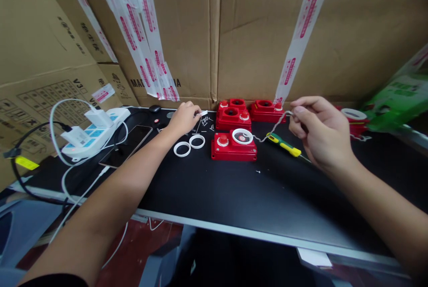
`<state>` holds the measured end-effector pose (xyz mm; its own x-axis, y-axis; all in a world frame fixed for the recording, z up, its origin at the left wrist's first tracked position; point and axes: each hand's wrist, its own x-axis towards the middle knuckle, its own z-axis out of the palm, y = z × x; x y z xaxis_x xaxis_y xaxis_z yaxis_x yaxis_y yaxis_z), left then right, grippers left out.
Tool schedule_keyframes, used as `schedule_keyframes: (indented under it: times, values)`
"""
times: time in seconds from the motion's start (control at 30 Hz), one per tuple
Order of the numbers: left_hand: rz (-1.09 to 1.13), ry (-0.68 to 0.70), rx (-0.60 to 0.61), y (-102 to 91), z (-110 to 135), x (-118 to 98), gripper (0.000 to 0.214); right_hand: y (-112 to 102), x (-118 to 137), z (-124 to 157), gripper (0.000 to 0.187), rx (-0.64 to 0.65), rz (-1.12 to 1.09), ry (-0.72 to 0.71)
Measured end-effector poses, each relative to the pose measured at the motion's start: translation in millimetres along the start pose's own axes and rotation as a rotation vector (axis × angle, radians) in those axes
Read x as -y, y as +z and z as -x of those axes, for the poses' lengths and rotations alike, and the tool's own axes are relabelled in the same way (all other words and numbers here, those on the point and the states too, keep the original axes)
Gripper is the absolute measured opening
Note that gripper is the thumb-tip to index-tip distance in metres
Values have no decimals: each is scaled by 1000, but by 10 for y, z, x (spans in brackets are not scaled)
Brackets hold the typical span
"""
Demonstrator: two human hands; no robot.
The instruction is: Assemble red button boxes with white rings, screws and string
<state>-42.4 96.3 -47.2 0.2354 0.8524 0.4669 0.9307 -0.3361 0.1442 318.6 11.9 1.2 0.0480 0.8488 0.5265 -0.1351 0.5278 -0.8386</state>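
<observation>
My right hand (319,129) is raised over the table's right side. Its thumb and fingers pinch the end of a thin white twisted cord (276,125), which runs down to a white ring (242,136) on the nearest red box (234,152). A round red button (222,140) sits on that box beside the ring. At the back, my left hand (185,117) reaches in with fingers closed by a small white piece (202,113) and a pile of screws (206,122); whether it grips that piece is unclear. Two loose white rings (182,149) lie nearer to me.
More red boxes (233,119) stand against the cardboard. A green and yellow screwdriver (284,145) lies right of the nearest box. On the left are a phone (127,146) and a white power strip (96,132) with cables. One screw (258,171) lies near the middle.
</observation>
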Motion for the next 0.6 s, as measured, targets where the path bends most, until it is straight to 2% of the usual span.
schedule_keyframes:
  times: [0.37,0.6]
  values:
    - [72,104,39,52,-55,-75,17,14,-30,22,5,42,25,10]
    - [52,78,16,84,-59,-32,20,5,-7,19,5,53,42,-9]
